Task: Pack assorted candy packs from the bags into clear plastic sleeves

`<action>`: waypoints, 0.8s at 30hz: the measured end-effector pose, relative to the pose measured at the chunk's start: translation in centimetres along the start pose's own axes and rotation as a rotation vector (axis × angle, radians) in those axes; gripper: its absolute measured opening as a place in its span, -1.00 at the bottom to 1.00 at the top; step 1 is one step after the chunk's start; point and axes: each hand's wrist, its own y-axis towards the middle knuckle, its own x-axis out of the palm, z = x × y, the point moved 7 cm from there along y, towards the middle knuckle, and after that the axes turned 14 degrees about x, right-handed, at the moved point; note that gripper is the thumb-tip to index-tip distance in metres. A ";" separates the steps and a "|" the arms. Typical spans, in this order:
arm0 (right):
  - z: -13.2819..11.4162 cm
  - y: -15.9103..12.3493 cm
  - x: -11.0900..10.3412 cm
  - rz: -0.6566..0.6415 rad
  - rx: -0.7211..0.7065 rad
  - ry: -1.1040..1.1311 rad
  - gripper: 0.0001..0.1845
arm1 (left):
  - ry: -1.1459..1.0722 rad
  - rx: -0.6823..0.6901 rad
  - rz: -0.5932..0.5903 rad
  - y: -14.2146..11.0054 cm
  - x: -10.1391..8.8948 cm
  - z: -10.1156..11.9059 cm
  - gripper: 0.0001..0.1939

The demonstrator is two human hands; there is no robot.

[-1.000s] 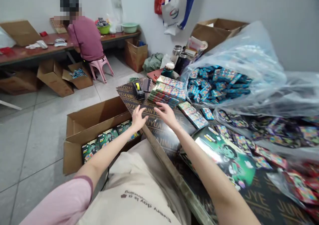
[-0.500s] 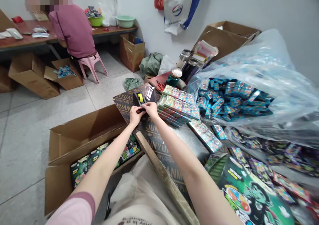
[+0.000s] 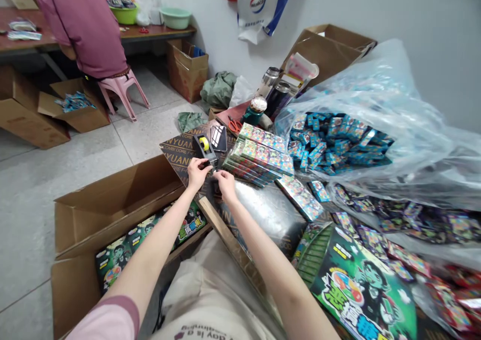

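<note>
Tape dispenser on the dark board, left hand grasping its near end, right hand pinched just beside it (whether on anything, too small to tell); judged risk: dispenser skidding, should the left hold slacken under a pull.

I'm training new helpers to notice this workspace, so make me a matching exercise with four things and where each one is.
Things:
1. Tape dispenser
2. Stool
3. Blue-and-white bag
4. Orange-handled scissors

Places:
A. Hanging against the wall
B. Beside the teal jar
C. By the fingertips of the left hand and right hand
D. Under the seated co-worker

Right pairs: 1-C, 2-D, 3-A, 4-B
</note>
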 end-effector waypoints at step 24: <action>18.9 -31.4 -35.5 1.184 0.319 0.453 -0.30 | -0.985 -0.973 -0.881 -27.0 17.7 26.5 -0.36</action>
